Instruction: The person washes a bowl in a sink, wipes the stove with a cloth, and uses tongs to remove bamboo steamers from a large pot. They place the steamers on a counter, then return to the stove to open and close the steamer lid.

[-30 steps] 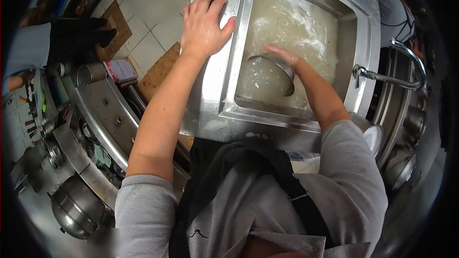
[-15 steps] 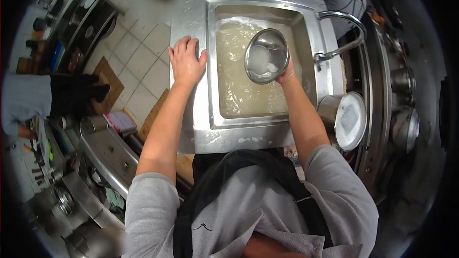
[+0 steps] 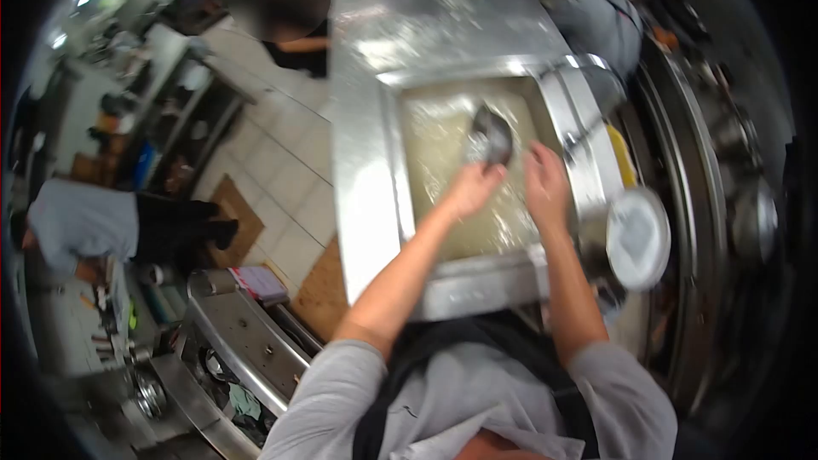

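Observation:
A metal bowl (image 3: pixel 492 138), blurred by motion, is tilted over the cloudy water in the sink (image 3: pixel 394 162). My left hand (image 3: pixel 474 189) grips its near rim, thumb on top and fingers mostly hidden behind. To the right of the bowl, my right hand (image 3: pixel 547 183) is raised above the water with its fingers stretched out and nothing in it. A small gap shows between those fingertips and the bowl.
A curved faucet (image 3: pixel 588 129) rises at the sink's right edge. Beside it stands a round container with a white top (image 3: pixel 639 238). The steel counter (image 3: pixel 426 25) extends beyond the sink. Other people (image 3: pixel 89 221) stand at left, far side and upper right.
My left hand has left the counter edge and taken hold of the bowl. My right hand has let go of it. The bowl has tipped on its side, and the view has shifted.

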Available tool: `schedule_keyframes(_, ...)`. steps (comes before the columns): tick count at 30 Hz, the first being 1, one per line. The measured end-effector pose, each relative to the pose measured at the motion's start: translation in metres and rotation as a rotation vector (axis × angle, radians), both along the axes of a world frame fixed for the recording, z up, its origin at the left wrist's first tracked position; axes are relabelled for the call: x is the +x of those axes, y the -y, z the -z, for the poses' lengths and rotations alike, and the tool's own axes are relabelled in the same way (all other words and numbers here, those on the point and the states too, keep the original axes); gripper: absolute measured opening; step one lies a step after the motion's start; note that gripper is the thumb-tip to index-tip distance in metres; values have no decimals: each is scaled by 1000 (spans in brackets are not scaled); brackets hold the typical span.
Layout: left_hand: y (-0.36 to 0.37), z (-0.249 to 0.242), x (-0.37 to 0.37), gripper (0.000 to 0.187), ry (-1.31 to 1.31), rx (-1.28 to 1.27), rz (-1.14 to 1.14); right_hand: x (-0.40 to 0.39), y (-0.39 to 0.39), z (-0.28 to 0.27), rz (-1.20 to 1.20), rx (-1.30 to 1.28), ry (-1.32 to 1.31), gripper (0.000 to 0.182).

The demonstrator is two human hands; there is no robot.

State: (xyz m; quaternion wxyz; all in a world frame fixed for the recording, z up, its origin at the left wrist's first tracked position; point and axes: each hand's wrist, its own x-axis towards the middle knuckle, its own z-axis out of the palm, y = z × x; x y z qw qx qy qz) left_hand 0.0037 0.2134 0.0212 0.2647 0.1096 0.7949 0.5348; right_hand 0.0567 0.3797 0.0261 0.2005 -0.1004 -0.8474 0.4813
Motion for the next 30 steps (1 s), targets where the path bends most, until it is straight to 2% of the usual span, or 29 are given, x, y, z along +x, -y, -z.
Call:
schedule_keyframes(1, 2, 11, -2, 52, 7, 29, -32, 7, -10, 3, 54, 416, -154, 40)
schedule_keyframes(3, -4, 52, -8, 53, 4, 246, -129, 11, -24, 12, 267, 434, -209, 47)
schedule_keyframes(5, -4, 46, -9, 51, 11, 205, -135, -9, -57, 70, 324, -318, -31, 50)
schedule_keyframes(7, -7, 48, -13, 47, -7, 253, -129, -16, -74, 71, 242, -1047, 134, 55)
schedule_keyframes(11, -7, 43, -23, 38, 45, 385, -145, -32, -61, 33, 284, -1122, -14, 61)
schedule_keyframes(13, -10, 29, -25, 36, 42, 338, -166, -30, -35, 0, 159, -997, -84, 65)
schedule_keyframes(14, -12, 23, -27, 37, -57, 292, -148, -30, -16, -9, 151, -999, -88, 65)
schedule_keyframes(16, -20, 26, -42, 35, -213, 100, -89, -27, 16, -25, -82, -613, -7, 69)
schedule_keyframes(17, -24, 36, -46, 35, -213, 102, -90, -34, 26, -27, -83, -611, -7, 69)
schedule_keyframes(19, -27, 2, -38, 33, -414, -258, 166, -61, 46, -11, 33, -676, 254, 62)
schedule_keyframes(21, -29, 3, -32, 34, -511, -315, 117, -107, 16, 76, 2, -943, 253, 57)
schedule_keyframes(22, -25, 5, -29, 34, -552, -227, 164, -129, 1, 119, -4, -1074, 256, 54)
schedule_keyframes(23, -19, 6, -28, 34, -591, -140, 211, -118, -3, 107, -29, -1122, 288, 53)
schedule_keyframes(24, -8, 4, -32, 41, -576, -261, 341, -107, -7, 96, -52, -1169, 323, 51)
schedule_keyframes(25, -5, 0, -48, 41, -575, -261, 343, -95, -9, 83, -102, -1260, 388, 49)
schedule_keyframes(27, 1, 3, -73, 49, -568, -749, 547, -77, 0, 75, -105, -1326, 415, 48)
schedule_keyframes(29, -7, 52, -77, 46, -1201, -336, 73, -62, 26, 54, -83, -1172, 462, 49)
schedule_keyframes(30, -23, 61, -71, 42, -1067, -315, -32, -67, 31, 58, -133, -1167, 290, 52)
